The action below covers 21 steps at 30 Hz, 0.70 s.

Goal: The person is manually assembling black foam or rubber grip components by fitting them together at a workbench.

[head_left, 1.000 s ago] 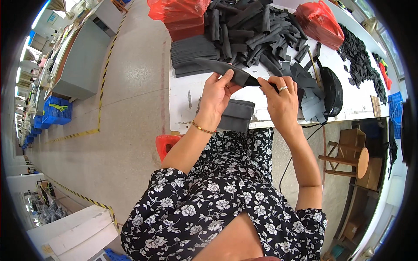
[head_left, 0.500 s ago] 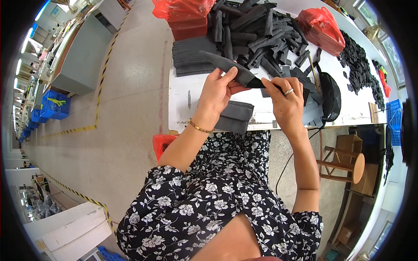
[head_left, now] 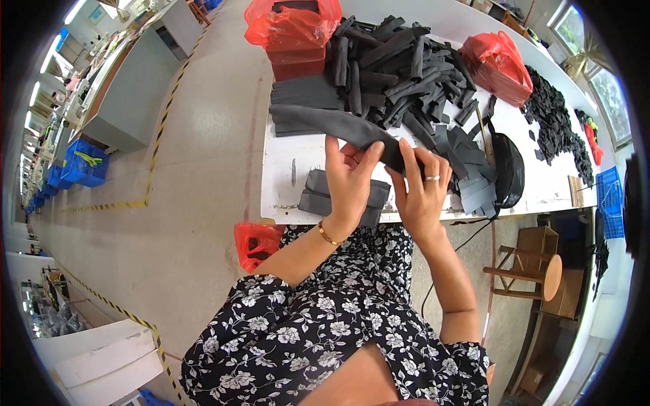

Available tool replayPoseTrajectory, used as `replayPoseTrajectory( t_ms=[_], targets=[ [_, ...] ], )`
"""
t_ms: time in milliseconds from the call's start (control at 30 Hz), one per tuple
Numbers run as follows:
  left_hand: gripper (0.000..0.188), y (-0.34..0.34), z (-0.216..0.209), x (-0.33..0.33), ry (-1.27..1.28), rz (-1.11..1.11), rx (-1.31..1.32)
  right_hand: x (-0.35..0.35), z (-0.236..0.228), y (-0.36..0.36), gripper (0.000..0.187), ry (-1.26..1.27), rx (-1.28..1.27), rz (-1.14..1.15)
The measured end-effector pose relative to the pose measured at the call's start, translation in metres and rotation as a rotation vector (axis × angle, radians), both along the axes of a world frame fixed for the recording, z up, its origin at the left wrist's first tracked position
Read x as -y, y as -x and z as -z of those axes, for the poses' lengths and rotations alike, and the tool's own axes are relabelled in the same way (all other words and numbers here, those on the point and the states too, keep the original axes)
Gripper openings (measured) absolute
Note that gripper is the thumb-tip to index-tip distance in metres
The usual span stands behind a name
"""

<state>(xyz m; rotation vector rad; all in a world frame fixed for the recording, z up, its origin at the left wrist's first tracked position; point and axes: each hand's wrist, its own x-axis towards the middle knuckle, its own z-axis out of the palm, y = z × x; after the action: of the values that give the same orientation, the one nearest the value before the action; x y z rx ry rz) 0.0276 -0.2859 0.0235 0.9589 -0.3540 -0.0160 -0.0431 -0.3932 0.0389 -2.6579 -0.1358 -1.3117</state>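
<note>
A long strip of black fabric is stretched between my two hands above the near part of the white table. My left hand pinches it near the middle, thumb on top. At its right end my right hand grips it with bent fingers. The strip's free end reaches out to the left. Below my hands, folded black pieces lie near the table's front edge. A neat stack of dark strips sits behind the held one.
A heap of rolled black pieces covers the table's back, between two red plastic bags. Dark flat pieces and a black pouch lie to the right. A wooden stool stands below the table at the right.
The strip has come round to show its broad side, with its free end further left. My right hand has moved left and lower, closer to my left hand.
</note>
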Motion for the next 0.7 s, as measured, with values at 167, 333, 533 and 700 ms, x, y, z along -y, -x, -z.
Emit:
replayPoseTrajectory(
  t_ms=[167,333,533,700],
  targets=[
    [0.03,-0.01,-0.009,-0.002,0.24,0.491,-0.25,-0.006,0.008,0.01,0.052,-0.196,-0.073,-0.127],
    [0.026,-0.011,0.007,0.006,0.217,0.432,0.018,0.006,0.011,0.017,0.042,-0.213,-0.142,-0.199],
    [0.027,-0.013,0.006,0.001,0.291,0.394,-0.126,-0.001,0.005,0.006,0.043,-0.113,-0.161,-0.177],
    [0.027,-0.013,0.002,-0.001,0.348,0.408,-0.247,-0.004,-0.003,0.013,0.037,-0.074,-0.149,-0.161]
  ],
)
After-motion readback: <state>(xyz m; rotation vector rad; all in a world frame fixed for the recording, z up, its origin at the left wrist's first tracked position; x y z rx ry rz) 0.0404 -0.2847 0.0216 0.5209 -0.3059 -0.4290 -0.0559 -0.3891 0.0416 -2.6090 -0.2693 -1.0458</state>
